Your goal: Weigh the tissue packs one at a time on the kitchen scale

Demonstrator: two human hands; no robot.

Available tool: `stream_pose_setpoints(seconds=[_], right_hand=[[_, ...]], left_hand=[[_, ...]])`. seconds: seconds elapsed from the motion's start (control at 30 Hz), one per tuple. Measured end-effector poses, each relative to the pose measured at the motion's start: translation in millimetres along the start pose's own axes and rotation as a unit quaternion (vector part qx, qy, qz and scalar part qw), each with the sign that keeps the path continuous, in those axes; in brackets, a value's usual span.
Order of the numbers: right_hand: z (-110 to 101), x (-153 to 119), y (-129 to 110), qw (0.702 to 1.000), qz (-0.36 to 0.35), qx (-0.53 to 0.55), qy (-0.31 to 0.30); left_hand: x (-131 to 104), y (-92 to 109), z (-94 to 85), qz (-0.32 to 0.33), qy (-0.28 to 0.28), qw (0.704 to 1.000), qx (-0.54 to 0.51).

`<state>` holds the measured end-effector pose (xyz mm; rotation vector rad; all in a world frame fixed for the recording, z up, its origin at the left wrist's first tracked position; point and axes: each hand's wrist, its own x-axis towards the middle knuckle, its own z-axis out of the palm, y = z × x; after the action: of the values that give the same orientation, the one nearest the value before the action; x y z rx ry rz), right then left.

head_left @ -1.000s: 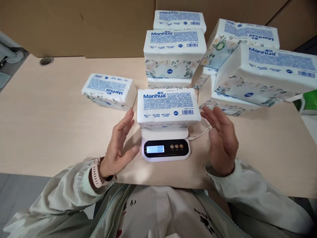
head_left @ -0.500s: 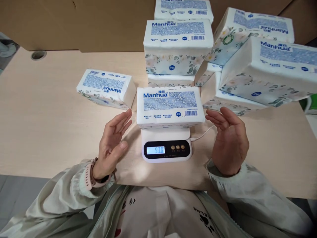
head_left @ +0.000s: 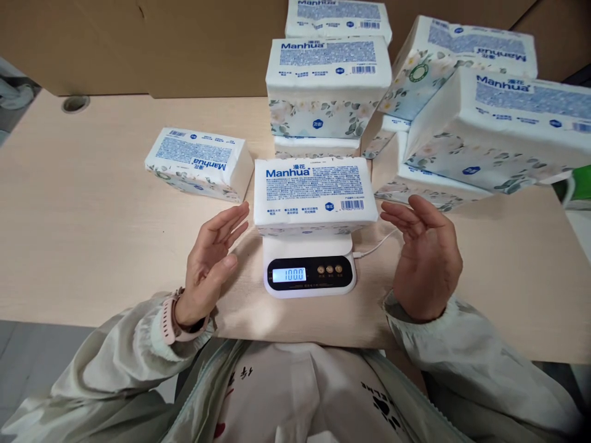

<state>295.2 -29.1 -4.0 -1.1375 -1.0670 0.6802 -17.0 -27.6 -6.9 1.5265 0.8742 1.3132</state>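
Observation:
A white and blue "Manhua" tissue pack lies flat on a small white digital scale. The scale's lit display reads 100.0. My left hand is held open just left of the pack, fingers stretched forward and the palm turned inward. On the other side, my right hand is open too, its fingertips close to the pack's right end. Neither hand holds anything, and both appear slightly apart from the pack. The pack covers most of the weighing plate.
Another tissue pack lies at the left on the wooden table. Several more packs are stacked behind the scale and at the right. A white cable leaves the scale's right side. Brown cardboard stands along the back.
The display reading has gone from about 93.0 to 100.0. The view has shifted slightly; both hands stay open beside the pack.

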Motion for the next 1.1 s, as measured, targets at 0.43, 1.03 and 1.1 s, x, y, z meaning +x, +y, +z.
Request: stream_pose_setpoints(seconds=[0.43,1.03,1.1], right_hand=[[-3.1,-0.5,2.9,0.999,-0.018,-0.027,-0.01],[-0.9,1.4,0.8,0.999,-0.032,0.009,0.004],[-1.2,1.3,1.3,1.0,-0.027,0.007,0.002]], left_hand=[[-0.7,-1.1,-0.5,-0.001,0.007,1.0,-0.004],[1.7,0.0,-1.5,0.027,0.018,0.999,0.012],[2.5,1.2,-1.2,0.029,0.016,0.999,0.01]])
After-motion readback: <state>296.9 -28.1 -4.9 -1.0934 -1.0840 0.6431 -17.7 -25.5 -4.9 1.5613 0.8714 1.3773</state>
